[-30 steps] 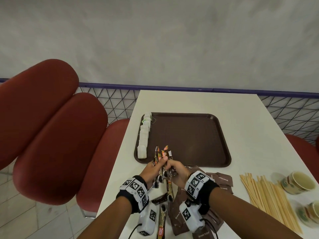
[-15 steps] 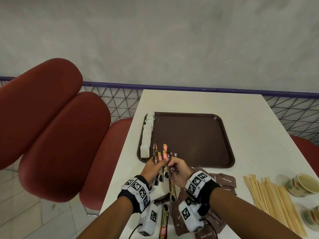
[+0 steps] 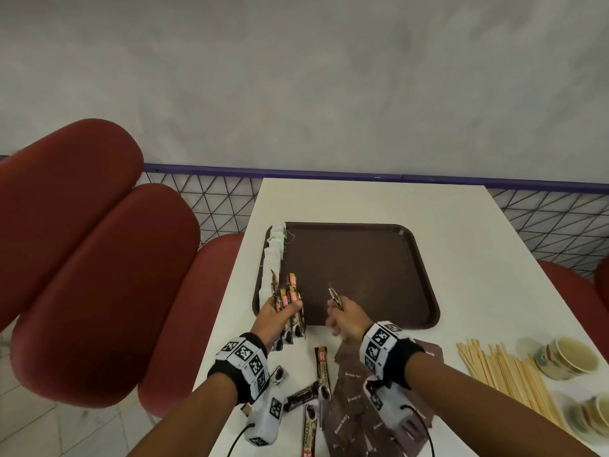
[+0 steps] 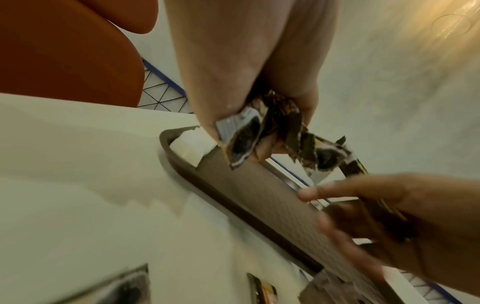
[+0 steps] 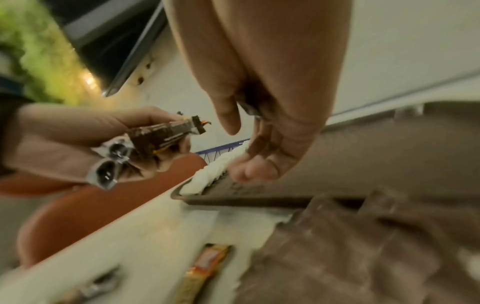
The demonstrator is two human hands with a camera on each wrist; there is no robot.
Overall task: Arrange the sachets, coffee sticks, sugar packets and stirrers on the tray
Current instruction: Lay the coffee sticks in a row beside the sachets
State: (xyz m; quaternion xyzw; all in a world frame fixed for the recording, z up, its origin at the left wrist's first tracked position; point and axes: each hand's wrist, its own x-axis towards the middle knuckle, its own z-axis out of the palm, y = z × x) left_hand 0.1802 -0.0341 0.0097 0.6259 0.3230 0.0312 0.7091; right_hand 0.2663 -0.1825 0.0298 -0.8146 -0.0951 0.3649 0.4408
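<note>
Left hand (image 3: pixel 276 316) grips a bunch of coffee sticks (image 3: pixel 290 300), right hand (image 3: pixel 346 316) pinches a single coffee stick (image 3: pixel 335 298) over the tray (image 3: pixel 425 285).

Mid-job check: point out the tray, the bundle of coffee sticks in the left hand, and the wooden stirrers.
tray (image 3: pixel 369 265): head view, bare brown floor near its middle.
bundle of coffee sticks (image 3: pixel 291 296): head view, orange-labelled upper ends above the left hand's fingers.
wooden stirrers (image 3: pixel 504 374): head view, middle of the pile on the table.

Right hand (image 5: pixel 262 131) hangs over the brown tray (image 5: pixel 376 164), something dark pinched in its fingers. Left hand (image 5: pixel 85 144) grips a bunch of coffee sticks (image 5: pixel 158 135). White sachets (image 5: pixel 210 174) line the tray's edge.
</note>
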